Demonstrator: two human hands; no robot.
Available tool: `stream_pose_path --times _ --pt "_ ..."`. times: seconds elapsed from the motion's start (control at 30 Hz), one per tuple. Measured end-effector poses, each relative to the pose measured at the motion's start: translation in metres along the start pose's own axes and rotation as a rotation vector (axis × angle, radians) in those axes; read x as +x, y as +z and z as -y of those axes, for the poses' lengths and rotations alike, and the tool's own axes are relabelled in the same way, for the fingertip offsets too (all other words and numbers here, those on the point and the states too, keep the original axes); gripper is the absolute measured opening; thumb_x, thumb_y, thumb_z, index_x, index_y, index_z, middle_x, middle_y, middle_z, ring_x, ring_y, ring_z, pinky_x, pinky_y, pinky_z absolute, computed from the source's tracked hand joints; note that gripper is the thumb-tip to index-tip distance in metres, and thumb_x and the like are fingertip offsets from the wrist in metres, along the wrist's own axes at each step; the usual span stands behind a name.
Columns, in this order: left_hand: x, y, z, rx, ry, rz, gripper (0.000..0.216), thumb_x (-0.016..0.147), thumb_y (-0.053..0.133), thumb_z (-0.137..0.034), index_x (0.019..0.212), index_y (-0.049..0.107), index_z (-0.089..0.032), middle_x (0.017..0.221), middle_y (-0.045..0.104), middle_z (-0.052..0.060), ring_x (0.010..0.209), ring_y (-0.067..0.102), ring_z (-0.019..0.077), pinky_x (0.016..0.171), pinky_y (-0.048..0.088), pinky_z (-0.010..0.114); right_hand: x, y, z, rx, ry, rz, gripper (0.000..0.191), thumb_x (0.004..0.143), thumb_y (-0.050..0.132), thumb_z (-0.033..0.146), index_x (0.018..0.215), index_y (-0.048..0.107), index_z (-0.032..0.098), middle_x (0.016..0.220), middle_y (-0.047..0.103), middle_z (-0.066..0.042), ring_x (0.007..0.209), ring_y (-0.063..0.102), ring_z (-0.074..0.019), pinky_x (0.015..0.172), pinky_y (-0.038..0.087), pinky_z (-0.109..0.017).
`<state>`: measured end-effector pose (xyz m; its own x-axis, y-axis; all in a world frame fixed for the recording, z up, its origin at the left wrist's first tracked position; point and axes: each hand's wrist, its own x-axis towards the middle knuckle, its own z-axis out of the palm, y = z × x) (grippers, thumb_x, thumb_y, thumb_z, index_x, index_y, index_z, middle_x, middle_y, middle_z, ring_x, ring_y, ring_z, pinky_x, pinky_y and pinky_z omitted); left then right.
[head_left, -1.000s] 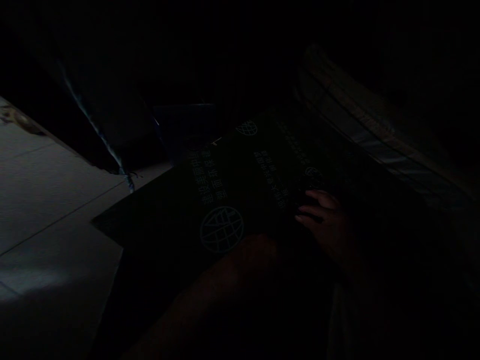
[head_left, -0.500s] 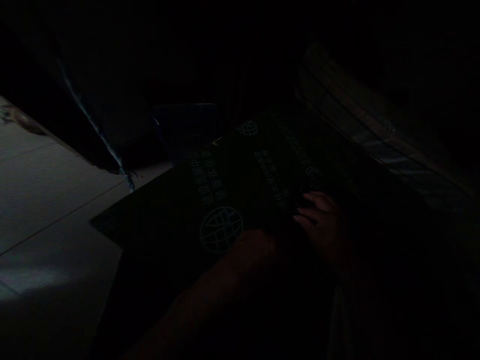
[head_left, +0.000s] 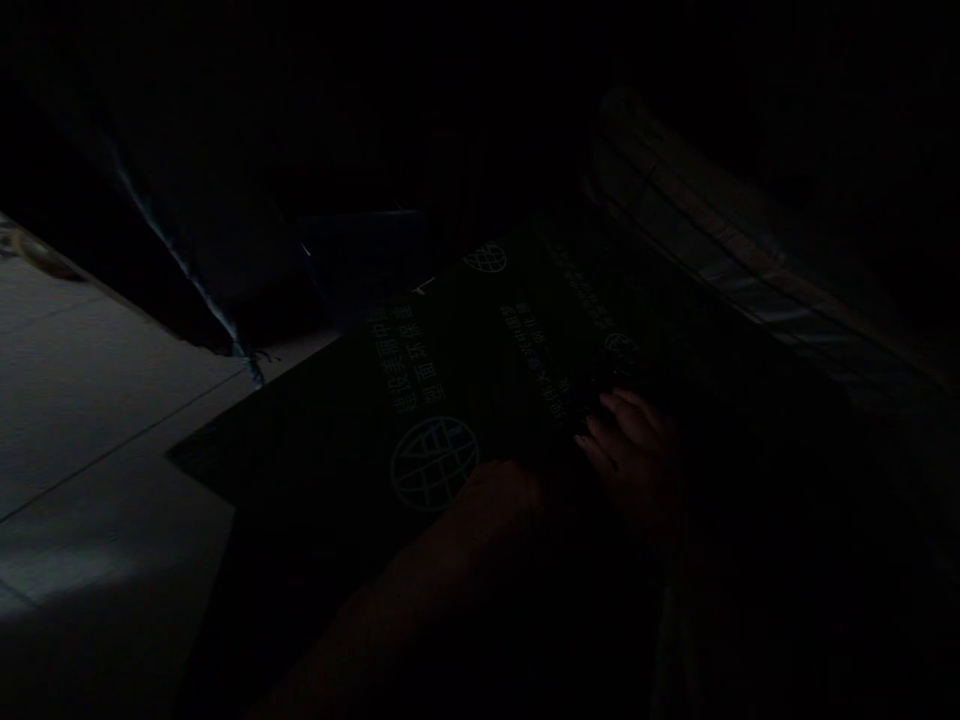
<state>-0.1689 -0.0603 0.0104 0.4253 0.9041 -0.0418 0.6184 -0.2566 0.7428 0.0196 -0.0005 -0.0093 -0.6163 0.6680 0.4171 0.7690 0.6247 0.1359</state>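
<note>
The scene is very dark. A large dark green printed sheet or board [head_left: 315,430] with pale lettering and globe emblems fills the middle of the head view. My left hand [head_left: 502,487] rests low over it beside the larger globe emblem. It looks closed, but its fingertips are lost in shadow, and what they hold cannot be made out. Close by on the right is my right hand [head_left: 630,440], fingers stretched out and slightly apart, the tips pointing left over the sheet. Near those fingertips lies something dark with small glints, too dim to name.
A pale tiled floor [head_left: 82,420] shows at the left. A frayed light cord or strip [head_left: 180,250] runs down a dark upright surface there. Behind the sheet stands a dark blue object [head_left: 360,255]. A long striped, padded-looking thing [head_left: 720,250] slants along the right.
The view has shifted slightly, so the sheet and both hands sit a little further left. My right hand's fingers look somewhat closer together. My left hand keeps its pose.
</note>
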Motion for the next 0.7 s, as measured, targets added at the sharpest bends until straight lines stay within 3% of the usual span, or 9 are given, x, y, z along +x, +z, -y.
stream_pose_path --times 0.23,0.7 --pt "0.0009 0.0023 0.0013 0.068 -0.047 -0.081 0.031 0.090 0.051 -0.036 0.111 0.055 -0.013 0.099 0.061 0.006 0.081 0.060 0.0141 0.072 0.053 0.032 -0.0070 -0.0016 0.0092 -0.087 -0.027 -0.035 0.028 0.092 0.047 0.031 0.100 0.065 0.011 0.116 0.063 -0.015 0.118 0.050 -0.0300 0.095 0.039 -0.047" --pt "0.0026 0.0016 0.0002 0.134 -0.049 -0.098 0.032 0.090 0.052 -0.035 0.114 0.054 -0.014 0.107 0.059 0.008 0.090 0.060 0.0166 0.079 0.052 0.036 -0.0106 0.0010 0.0094 -0.066 -0.006 -0.020 0.029 0.092 0.044 0.030 0.105 0.063 0.012 0.117 0.062 -0.016 0.120 0.048 -0.0283 0.097 0.036 -0.046"
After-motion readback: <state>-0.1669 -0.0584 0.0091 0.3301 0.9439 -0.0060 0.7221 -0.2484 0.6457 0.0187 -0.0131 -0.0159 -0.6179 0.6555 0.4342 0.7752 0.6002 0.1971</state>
